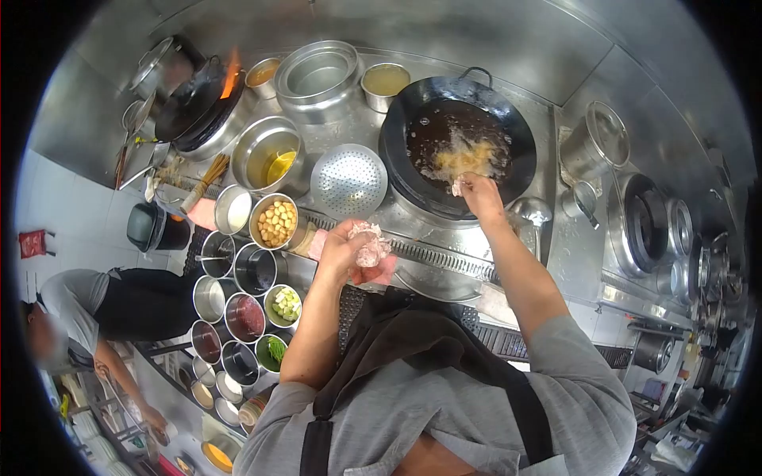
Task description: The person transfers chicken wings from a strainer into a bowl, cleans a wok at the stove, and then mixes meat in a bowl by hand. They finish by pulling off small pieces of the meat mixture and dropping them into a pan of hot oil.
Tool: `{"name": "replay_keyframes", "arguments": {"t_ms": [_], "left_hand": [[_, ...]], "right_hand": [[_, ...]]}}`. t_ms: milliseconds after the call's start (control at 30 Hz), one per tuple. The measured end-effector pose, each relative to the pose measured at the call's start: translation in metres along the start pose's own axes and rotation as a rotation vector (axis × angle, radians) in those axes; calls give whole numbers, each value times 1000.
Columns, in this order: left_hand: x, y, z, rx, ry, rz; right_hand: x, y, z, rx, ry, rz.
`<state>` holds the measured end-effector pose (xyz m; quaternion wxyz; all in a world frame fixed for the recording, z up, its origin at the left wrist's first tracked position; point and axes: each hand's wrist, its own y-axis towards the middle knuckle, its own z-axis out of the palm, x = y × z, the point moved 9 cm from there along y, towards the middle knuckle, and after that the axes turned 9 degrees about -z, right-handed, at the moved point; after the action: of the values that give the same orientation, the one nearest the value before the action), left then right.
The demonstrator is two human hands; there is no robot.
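My left hand [338, 250] is curled around a clump of pale pink, coated raw meat [371, 249], in front of the stove edge. My right hand [481, 195] pinches a small piece of the same meat [457, 187] over the near rim of a large black wok [394, 135]. Dark oil fills the wok, and golden pieces [468, 157] bubble in it just beyond my right fingers. A red-pink cloth [379, 270] hangs below my left hand.
A perforated strainer [349, 178] lies left of the wok; a ladle [533, 210] is right. Flame [231, 73] rises beside another wok [190, 111]. Several metal ingredient containers [244, 316] stand at left, including one of golden chunks [276, 222]. A co-worker [103, 305] leans at far left.
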<state>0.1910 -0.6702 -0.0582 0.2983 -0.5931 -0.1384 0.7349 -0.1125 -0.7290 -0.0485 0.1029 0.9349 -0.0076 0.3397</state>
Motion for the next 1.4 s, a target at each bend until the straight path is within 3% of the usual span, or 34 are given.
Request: {"name": "replay_keyframes", "arguments": {"t_ms": [267, 367, 433, 500, 567, 633, 733, 867, 1000, 1067, 1133, 1233, 1300, 1333, 1400], "left_hand": [[11, 3, -15, -2, -27, 60], [11, 1, -12, 1, -22, 22], [8, -2, -8, -12, -13, 6], [-2, -9, -4, -31, -55, 45], [-9, -15, 1, -12, -57, 34], [-19, -21, 10, 7, -57, 21], [-31, -21, 41, 238, -189, 56], [-38, -20, 68, 366, -141, 160], [-48, -31, 90, 397, 65, 181], [-51, -34, 96, 410, 148, 219], [-53, -36, 100, 365, 488, 337], [-64, -45, 104, 313, 625, 416], [-62, -43, 97, 321, 508, 379], [-60, -40, 93, 334, 392, 343], [-60, -37, 83, 309, 346, 359]], "right_hand": [[33, 27, 19, 16, -77, -224], [44, 25, -10, -47, 25, -119], [73, 14, -53, -266, 92, -286], [98, -12, -92, -353, 305, -260], [104, -35, -107, -357, 327, -285], [120, -54, -104, -235, 421, -279], [130, -69, -70, -70, 495, -237], [140, -85, -30, 98, 549, -205], [137, -88, -24, 126, 699, -196], [136, -88, -23, 153, 695, -194], [139, -89, -20, 184, 692, -198], [135, -90, -15, 175, 544, -213], [109, -92, 1, 203, 697, 25], [107, -92, 1, 207, 698, 23], [104, -93, 3, 166, 1001, 96]]}}
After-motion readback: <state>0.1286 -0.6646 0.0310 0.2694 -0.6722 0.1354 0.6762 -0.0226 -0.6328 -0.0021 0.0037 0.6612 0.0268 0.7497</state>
